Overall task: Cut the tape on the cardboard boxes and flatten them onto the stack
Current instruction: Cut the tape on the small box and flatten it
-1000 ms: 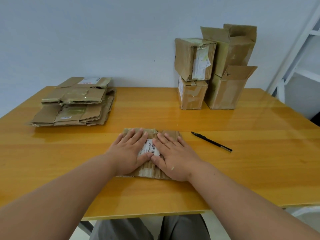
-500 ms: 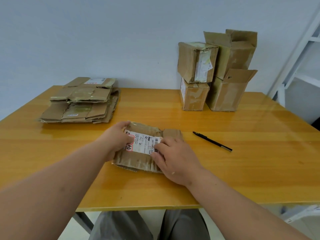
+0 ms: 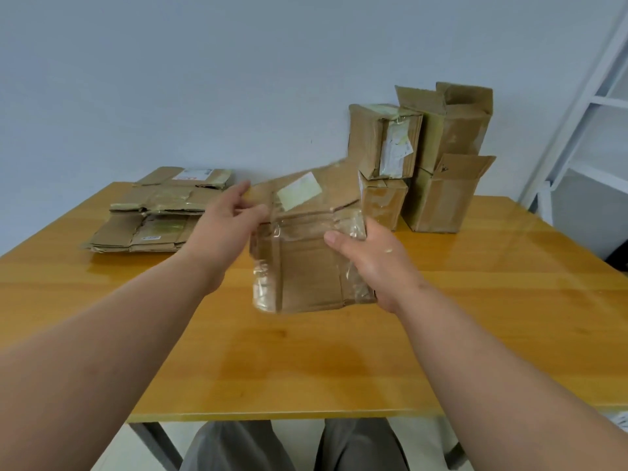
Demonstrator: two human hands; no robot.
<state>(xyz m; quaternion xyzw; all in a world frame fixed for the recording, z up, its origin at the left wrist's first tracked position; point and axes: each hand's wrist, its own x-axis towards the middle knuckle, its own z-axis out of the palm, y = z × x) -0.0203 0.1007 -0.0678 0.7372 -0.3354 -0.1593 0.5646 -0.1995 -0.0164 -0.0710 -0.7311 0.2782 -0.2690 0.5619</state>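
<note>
A flattened cardboard box (image 3: 306,266), brown with tape strips and a white label near its top, is held up in the air above the table's middle. My left hand (image 3: 227,226) grips its upper left edge, thumb on the near face. My right hand (image 3: 367,260) holds its right edge, thumb across the front. The stack of flattened boxes (image 3: 159,212) lies at the table's back left, to the left of the held piece. Several unflattened boxes (image 3: 421,158) stand piled at the back right against the wall.
The wooden table (image 3: 306,362) stretches in front of me, its near edge above my knees. A white shelf frame (image 3: 584,124) stands at the far right. The pen seen earlier is hidden or out of sight now.
Both hands went from pressing the flattened box on the table to lifting it; it now hangs upright in the air, shifted up and toward the back.
</note>
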